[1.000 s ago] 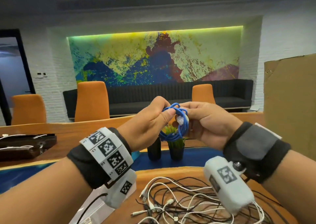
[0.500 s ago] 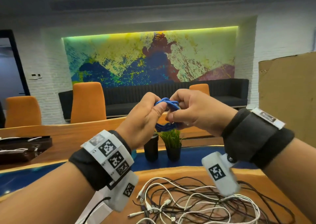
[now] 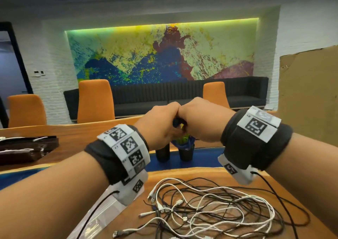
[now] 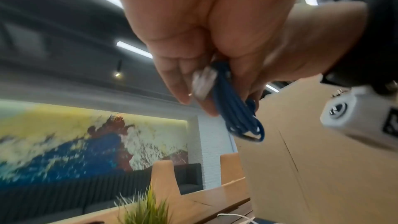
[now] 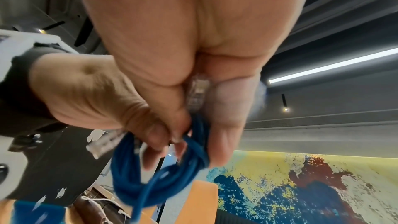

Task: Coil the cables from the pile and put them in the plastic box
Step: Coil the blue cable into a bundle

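blue ethernet cable (image 5: pixel 159 173): coiled, up between my fists above the cable pile (image 3: pixel 210 207) | left hand (image 3: pixel 157 127) and right hand (image 3: pixel 201 120): fingers curled tight on the loops | feel: light, springy; pinch where turns cross, not the brittle clear plug (image 5: pixel 197 91)

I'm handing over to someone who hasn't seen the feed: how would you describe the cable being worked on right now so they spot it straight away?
Start at the wooden table with the loose cable pile; above it the left hand and right hand meet knuckle to knuckle. Both grip the blue cable, wound into a small coil with clear plugs. It alone is blue and coiled; the pile's are white or black and loose.
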Action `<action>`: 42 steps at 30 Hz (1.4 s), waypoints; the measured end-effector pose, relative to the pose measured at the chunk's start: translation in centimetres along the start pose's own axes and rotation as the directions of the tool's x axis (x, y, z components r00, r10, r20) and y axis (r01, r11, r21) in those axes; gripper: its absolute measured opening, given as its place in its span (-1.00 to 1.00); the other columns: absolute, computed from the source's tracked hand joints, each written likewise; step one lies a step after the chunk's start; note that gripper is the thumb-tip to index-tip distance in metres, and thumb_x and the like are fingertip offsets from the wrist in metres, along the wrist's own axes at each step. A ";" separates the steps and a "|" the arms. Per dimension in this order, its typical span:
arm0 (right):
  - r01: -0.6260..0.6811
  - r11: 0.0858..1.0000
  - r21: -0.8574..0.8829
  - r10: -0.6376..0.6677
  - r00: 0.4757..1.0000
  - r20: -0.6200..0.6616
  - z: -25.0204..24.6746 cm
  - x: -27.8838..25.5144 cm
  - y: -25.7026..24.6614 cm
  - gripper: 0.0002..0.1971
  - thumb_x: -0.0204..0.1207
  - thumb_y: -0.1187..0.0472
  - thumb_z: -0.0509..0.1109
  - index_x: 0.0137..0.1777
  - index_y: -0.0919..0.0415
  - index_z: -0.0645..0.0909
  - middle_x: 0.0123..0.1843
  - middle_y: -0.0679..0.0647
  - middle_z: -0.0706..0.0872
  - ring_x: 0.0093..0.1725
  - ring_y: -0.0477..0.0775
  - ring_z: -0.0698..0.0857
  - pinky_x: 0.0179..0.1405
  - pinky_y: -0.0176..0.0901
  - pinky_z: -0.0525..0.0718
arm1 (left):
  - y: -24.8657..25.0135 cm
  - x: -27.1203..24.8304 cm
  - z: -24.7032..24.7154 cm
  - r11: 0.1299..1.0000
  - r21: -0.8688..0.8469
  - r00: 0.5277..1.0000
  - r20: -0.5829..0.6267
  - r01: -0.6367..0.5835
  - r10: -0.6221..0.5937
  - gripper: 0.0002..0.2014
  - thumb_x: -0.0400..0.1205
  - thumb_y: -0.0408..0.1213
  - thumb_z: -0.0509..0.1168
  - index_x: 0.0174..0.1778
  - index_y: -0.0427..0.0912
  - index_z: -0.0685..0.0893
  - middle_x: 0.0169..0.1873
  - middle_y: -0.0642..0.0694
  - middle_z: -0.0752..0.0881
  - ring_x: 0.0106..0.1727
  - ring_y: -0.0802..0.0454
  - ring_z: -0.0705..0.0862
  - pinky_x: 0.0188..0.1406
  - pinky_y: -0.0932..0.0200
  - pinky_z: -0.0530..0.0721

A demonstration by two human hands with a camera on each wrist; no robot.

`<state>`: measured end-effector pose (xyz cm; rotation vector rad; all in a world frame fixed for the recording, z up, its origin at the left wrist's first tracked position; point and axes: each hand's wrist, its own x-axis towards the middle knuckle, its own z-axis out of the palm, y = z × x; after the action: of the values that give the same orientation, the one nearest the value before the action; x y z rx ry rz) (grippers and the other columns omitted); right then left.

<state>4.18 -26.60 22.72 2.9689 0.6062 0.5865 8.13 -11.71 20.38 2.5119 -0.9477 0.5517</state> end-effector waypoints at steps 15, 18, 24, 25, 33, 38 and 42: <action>0.048 0.611 0.790 0.081 0.989 -0.122 0.9 -1.4 2.3 -0.88 0.56 0.30 0.46 0.02 0.33 0.77 -0.18 0.29 0.82 -0.23 0.15 0.83 -0.26 -0.07 0.83 | -2.3 -1.9 0.3 0.741 -0.670 0.999 -0.007 -0.041 0.049 -0.81 0.75 -0.44 0.19 0.19 -0.32 0.67 -0.30 -0.24 0.71 -0.35 0.00 0.75 -0.27 0.17 0.78; 0.025 0.409 0.912 0.103 0.992 -0.073 1.3 -1.2 2.0 -0.89 0.57 0.37 0.42 0.02 0.39 0.74 -0.18 0.31 0.80 -0.25 0.09 0.82 -0.31 -0.12 0.80 | -1.7 -2.7 0.7 0.419 -0.895 0.987 0.117 0.152 -0.107 -0.79 0.75 -0.40 0.14 0.15 -0.31 0.67 -0.27 -0.21 0.74 -0.35 0.00 0.75 -0.27 0.18 0.80; 0.031 0.614 0.788 0.135 0.980 -0.145 2.0 -0.1 1.7 -0.93 0.46 0.32 0.56 -0.09 0.26 0.74 -0.22 0.25 0.81 -0.23 0.20 0.85 -0.23 0.22 0.84 | -1.7 -2.2 0.4 0.997 -0.075 0.999 0.037 -0.014 0.016 -0.74 0.65 -0.18 0.39 0.24 -0.03 0.57 -0.10 0.07 0.74 -0.11 0.05 0.72 -0.14 0.12 0.70; 0.039 0.619 0.784 0.139 0.977 -0.159 1.8 -0.1 1.7 -0.93 0.45 0.32 0.58 -0.12 0.24 0.74 -0.24 0.23 0.81 -0.24 0.20 0.84 -0.23 0.22 0.84 | -1.5 -2.1 0.2 0.999 0.044 0.999 0.022 -0.030 0.029 -0.77 0.63 -0.13 0.39 0.17 -0.03 0.56 -0.16 0.07 0.70 -0.16 0.01 0.68 -0.20 0.10 0.63; -0.045 0.125 0.991 0.152 0.988 0.026 2.3 -1.9 2.3 -0.80 0.38 0.18 0.50 -0.07 0.30 0.71 -0.24 0.19 0.78 -0.28 0.06 0.77 -0.26 -0.13 0.80 | -0.8 -2.0 -0.4 0.981 0.032 0.982 0.002 -0.190 0.190 -0.82 0.70 -0.10 0.33 -0.16 -0.02 0.51 -0.32 0.05 0.68 -0.29 0.02 0.69 -0.33 0.06 0.64; -0.087 -0.311 0.946 0.149 0.979 0.139 3.9 -2.9 1.6 -0.61 0.43 0.16 0.42 0.19 0.39 0.68 -0.12 0.21 0.74 -0.25 0.05 0.71 -0.19 -0.11 0.72 | -0.4 -2.8 0.8 0.948 -0.256 0.974 -0.171 -0.188 0.147 -0.89 0.65 -0.22 0.41 0.03 -0.12 0.65 -0.32 -0.02 0.76 -0.37 0.11 0.74 -0.35 -0.01 0.75; -0.091 -0.570 0.816 0.048 0.989 0.143 4.6 -3.6 0.8 -0.76 0.40 0.13 0.52 -0.03 0.28 0.80 -0.07 0.26 0.66 -0.21 0.06 0.65 -0.20 -0.16 0.78 | 0.2 -3.6 1.4 0.830 -0.513 0.973 -0.174 -0.219 0.149 -0.66 0.67 -0.30 0.38 0.25 0.16 0.48 -0.24 -0.16 0.79 -0.33 -0.06 0.79 -0.33 -0.16 0.81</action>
<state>3.12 -28.66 17.24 4.7457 1.8191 -0.9259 5.77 -10.65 17.47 1.8811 -1.1220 0.4249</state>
